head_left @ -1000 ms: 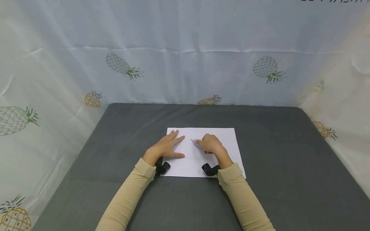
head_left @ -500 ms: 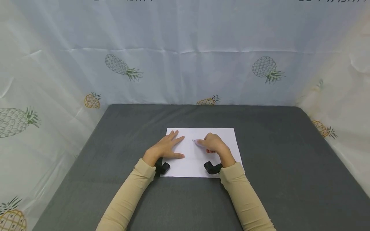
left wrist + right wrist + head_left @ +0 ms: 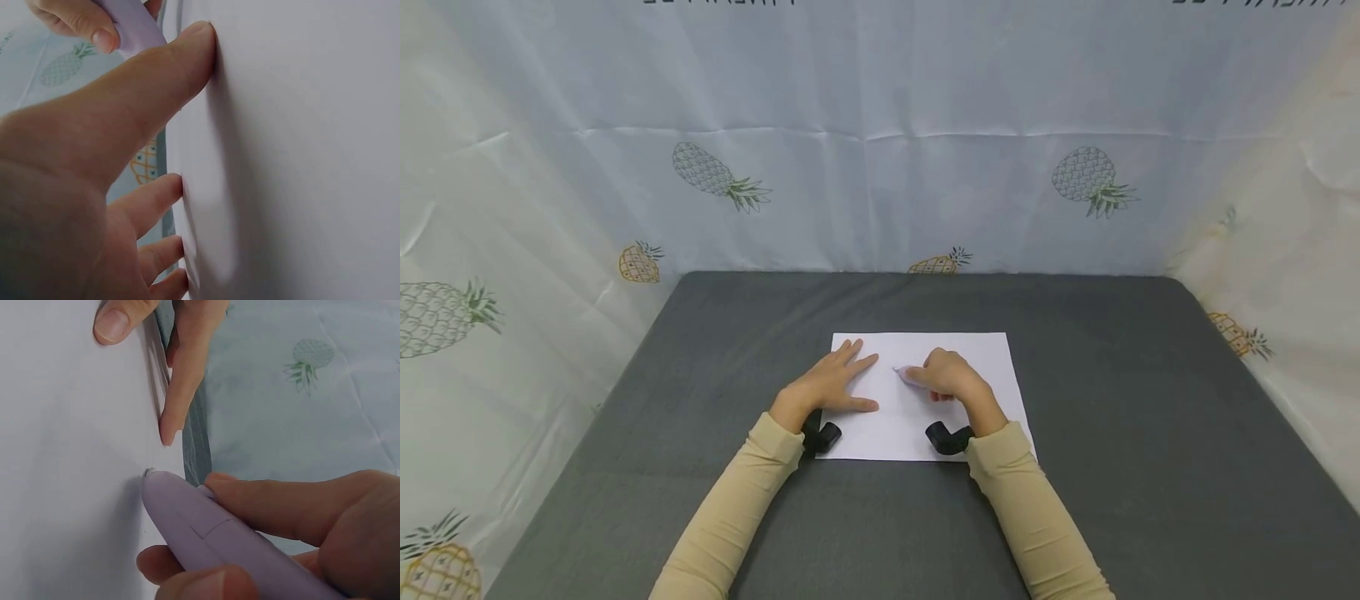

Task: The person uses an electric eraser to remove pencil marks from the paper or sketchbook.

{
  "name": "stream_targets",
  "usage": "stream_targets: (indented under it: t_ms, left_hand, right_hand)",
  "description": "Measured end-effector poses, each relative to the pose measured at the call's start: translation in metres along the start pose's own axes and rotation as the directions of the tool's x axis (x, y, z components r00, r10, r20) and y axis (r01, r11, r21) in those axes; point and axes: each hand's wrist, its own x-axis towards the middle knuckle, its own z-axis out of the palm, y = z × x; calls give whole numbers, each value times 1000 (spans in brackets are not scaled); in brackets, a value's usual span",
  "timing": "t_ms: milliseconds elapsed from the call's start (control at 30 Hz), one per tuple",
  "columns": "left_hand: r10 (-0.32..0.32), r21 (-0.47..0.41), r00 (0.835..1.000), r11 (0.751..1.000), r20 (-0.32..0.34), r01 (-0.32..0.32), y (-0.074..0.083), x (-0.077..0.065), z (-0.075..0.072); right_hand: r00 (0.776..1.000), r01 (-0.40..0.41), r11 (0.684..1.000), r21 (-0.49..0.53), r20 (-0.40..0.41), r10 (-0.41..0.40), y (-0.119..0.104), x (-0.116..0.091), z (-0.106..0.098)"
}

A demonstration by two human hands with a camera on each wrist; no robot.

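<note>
A white sheet of paper (image 3: 917,429) lies on the table under both hands. My left hand (image 3: 829,379) rests on its left part, fingers spread and thumb stretched out. The left thumb (image 3: 156,81) touches the sheet in the left wrist view. My right hand (image 3: 953,375) grips a lavender utility knife (image 3: 212,531), which has a rounded body and a small metal tip. In the right wrist view the index finger or thumb lies against a small slider on its side; the tip meets the paper near the left fingers. Whether the paper is cut there cannot be seen.
A dark grey cloth covers the table (image 3: 1112,400). Pale curtains (image 3: 880,192) printed with pineapples hang behind it and at both sides. Black wrist-worn camera mounts (image 3: 947,438) sit by each wrist, over the paper's near edge.
My right hand and the knife shifted slightly right and then back left over the paper. The left hand has stayed in place, still spread on the sheet.
</note>
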Motion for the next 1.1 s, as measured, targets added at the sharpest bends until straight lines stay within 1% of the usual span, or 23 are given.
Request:
stream_targets:
  t_ms: [167,567,667,933,1100]
  left_hand:
    - [-10,-2,1000,1000,7,10,0,0,0]
    - [-5,9,1000,1000,5,5,0,0,0]
    - [-6,11,1000,1000,2,6,-1,1,0]
    - [-8,12,1000,1000,3,8,1,1,0]
    - [-15,14,1000,1000,9,15,1,0,-1]
  right_hand:
    - [1000,-3,1000,-11,6,3,1,-3,-4]
    - [1000,-27,1000,3,6,27,1,1,-1]
    - [999,-32,999,8,-7,32,0,3,1]
    - [997,-18,1000,14,-75,19,-3,7,9]
    - [999,-16,1000,-7,-49,16,-3,6,7]
